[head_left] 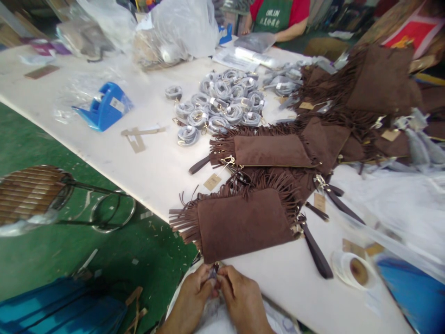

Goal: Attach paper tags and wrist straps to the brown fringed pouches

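Observation:
At the table's near edge, my left hand [195, 291] and my right hand [239, 294] meet with fingertips pinched together. Between them is a small dark and greyish piece, too small to name, just below the corner of a brown fringed pouch [243, 225]. The pouch lies flat, its fringe spread along the left and far sides. From its right end a dark wrist strap [317, 250] hangs by a metal clasp. Beyond it is another brown fringed pouch [273, 150] with a tan tag [212, 182]. Crumpled clear plastic [213, 310] shows below my hands.
Coiled grey straps [222, 99] are heaped mid-table, left of piled brown pouches [380, 83]. A blue tape dispenser [106, 106] stands on the left, a tape roll [354, 270] on the right. A stool [33, 195] is beside the table. Across it is a person in a green apron [274, 18].

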`<act>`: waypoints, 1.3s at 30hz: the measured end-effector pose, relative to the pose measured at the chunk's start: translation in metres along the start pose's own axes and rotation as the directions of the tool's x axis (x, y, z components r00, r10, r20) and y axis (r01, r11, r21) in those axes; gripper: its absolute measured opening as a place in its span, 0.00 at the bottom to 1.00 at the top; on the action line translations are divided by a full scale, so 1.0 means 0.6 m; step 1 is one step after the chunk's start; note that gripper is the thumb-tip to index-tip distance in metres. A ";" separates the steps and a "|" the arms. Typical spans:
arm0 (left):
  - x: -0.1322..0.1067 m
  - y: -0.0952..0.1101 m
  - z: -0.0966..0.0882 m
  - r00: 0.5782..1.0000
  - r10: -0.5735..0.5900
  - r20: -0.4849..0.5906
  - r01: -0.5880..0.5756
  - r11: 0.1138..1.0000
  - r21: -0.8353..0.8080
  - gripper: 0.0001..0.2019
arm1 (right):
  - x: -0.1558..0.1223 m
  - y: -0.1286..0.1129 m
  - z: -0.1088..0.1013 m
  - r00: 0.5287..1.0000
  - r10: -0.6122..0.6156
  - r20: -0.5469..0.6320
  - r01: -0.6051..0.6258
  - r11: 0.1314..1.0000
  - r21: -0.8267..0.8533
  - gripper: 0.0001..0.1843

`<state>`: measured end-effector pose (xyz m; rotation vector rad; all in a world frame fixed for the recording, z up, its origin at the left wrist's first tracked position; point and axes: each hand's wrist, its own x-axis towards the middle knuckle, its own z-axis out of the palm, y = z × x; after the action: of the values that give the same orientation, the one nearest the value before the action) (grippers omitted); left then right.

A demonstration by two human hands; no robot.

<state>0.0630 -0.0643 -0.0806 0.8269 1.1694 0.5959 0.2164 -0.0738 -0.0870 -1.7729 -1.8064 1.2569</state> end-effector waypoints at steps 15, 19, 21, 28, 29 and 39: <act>0.002 -0.015 -0.006 0.998 0.030 -0.063 -0.027 0.998 0.052 0.14 | 0.009 -0.015 0.012 0.982 -0.188 -0.008 0.168 0.895 -0.413 0.04; 0.004 -0.014 -0.002 0.999 -0.013 -0.046 0.011 0.999 -0.044 0.15 | 0.009 -0.009 0.005 0.981 -0.194 -0.013 0.167 0.875 -0.455 0.04; 0.006 -0.015 0.000 0.999 -0.014 -0.047 0.012 0.999 -0.048 0.15 | 0.010 -0.011 -0.001 0.977 -0.213 0.010 0.187 0.833 -0.521 0.07; 0.012 -0.025 0.002 0.993 -0.013 -0.114 0.003 0.996 -0.089 0.13 | 0.021 -0.024 -0.024 0.902 -0.390 0.185 0.390 0.555 -0.735 0.17; 0.013 -0.027 0.002 0.992 -0.024 -0.123 0.008 0.992 -0.124 0.12 | 0.023 -0.026 -0.028 0.894 -0.396 0.210 0.411 0.537 -0.737 0.17; 0.019 -0.035 0.023 0.983 -0.186 0.007 0.144 0.737 -0.660 0.15 | 0.040 -0.033 -0.060 0.905 -0.323 0.276 0.423 0.619 -0.662 0.13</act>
<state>0.0795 -0.0711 -0.1017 0.0897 0.9668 0.8222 0.2261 -0.0358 -0.0601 -1.4789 -2.8305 0.5162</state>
